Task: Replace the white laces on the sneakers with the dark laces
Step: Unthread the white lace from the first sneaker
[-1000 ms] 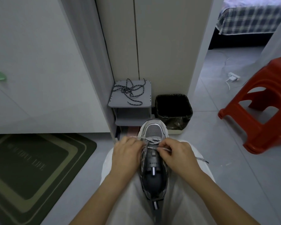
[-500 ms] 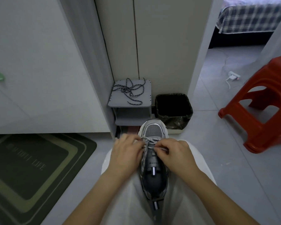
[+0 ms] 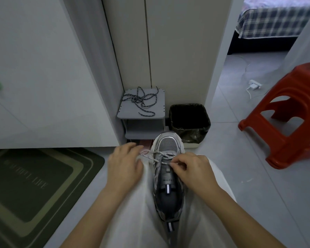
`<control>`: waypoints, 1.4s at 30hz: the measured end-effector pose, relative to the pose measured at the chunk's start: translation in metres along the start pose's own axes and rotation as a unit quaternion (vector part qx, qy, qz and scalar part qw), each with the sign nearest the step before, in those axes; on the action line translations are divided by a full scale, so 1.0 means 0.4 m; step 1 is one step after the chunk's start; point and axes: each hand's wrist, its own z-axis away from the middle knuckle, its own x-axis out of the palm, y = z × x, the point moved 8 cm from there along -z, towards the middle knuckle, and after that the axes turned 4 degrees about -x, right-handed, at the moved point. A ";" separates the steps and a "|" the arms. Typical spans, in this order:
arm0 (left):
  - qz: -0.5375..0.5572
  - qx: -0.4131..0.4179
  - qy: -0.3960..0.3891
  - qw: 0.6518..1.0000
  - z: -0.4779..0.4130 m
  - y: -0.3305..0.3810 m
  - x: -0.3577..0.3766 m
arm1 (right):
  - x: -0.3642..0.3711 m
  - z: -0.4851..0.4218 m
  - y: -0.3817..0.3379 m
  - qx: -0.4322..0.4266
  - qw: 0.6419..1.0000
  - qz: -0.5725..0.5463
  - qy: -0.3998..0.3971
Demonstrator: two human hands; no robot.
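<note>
One sneaker (image 3: 168, 194), 6 o'clock; one white lace (image 3: 164, 155); one dark lace tangle (image 3: 141, 101), 12 o'clock; one bin (image 3: 191, 135); one stool (image 3: 286, 151), 3 o'clock; one mat (image 3: 34, 185), 8 o'clock.

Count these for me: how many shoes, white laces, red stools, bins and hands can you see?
Sneaker: 1
White lace: 1
Red stool: 1
Bin: 1
Hands: 2, the left hand and the right hand
Total: 6

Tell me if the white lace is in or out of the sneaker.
Partly in: the lace crosses only the front eyelets of the sneaker.
</note>
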 end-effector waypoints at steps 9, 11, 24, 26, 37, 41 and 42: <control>-0.001 0.077 0.033 0.997 0.007 0.056 0.002 | 0.016 -0.003 -0.009 -0.007 1.000 0.001 -0.010; 0.034 0.022 0.038 0.998 -0.007 0.007 -0.021 | 0.018 -0.003 -0.006 -0.003 1.000 0.019 -0.010; 0.015 0.093 -0.024 0.995 0.022 0.106 0.015 | 0.066 -0.032 -0.027 -0.006 0.993 0.101 -0.059; 0.019 0.075 -0.037 0.996 0.014 0.116 0.019 | 0.078 -0.036 -0.029 -0.008 0.989 0.128 -0.067; 0.255 -0.051 -0.149 0.954 0.015 0.069 0.066 | 0.103 -0.037 -0.073 -0.039 0.967 0.249 -0.034; 0.314 -0.079 -0.158 0.933 0.019 0.060 0.062 | 0.109 -0.041 -0.072 -0.045 0.970 0.240 -0.024; 0.321 -0.085 -0.160 0.930 0.019 0.057 0.063 | 0.109 -0.040 -0.073 -0.048 0.969 0.240 -0.019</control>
